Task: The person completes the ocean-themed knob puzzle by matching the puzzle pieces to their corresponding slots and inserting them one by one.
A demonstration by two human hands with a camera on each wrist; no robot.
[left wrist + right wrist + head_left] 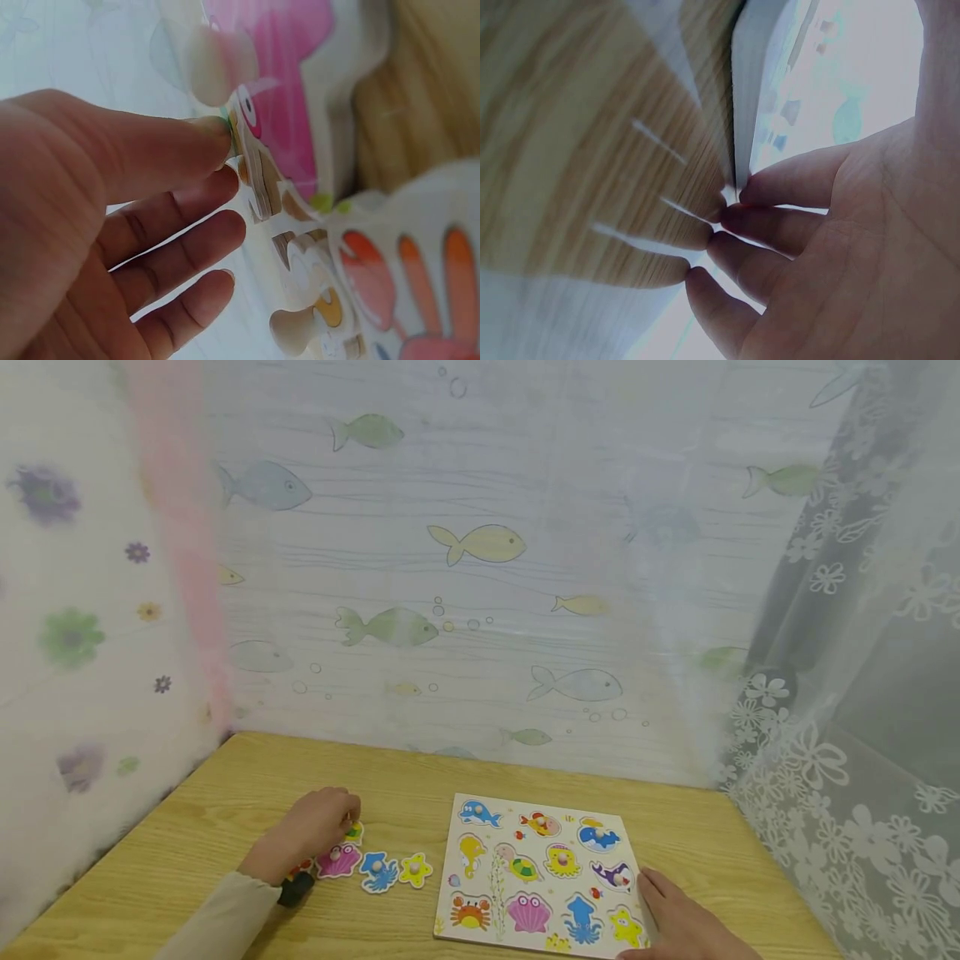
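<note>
My left hand [318, 822] is over the loose pieces at the left, pinching a green-and-yellow puzzle piece [353, 833] between thumb and index finger. Its other fingers are spread apart in the left wrist view. Beside it lie a pink shell piece [337, 861], a blue squid piece [379, 873] and a yellow starfish piece [416, 870], with a red crab piece [303, 868] partly hidden by the wrist. My right hand [678, 918] rests against the right edge of the wooden puzzle board [445, 906], its fingertips touching the board's side and the table.
Several knobbed pieces, among them a blue whale [600, 837] and an orca [613, 877], sit in the board's upper and right recesses. A dark wrist camera [296, 889] is on the left wrist. Fish-printed sheeting [480, 610] hangs behind the wooden table [300, 760].
</note>
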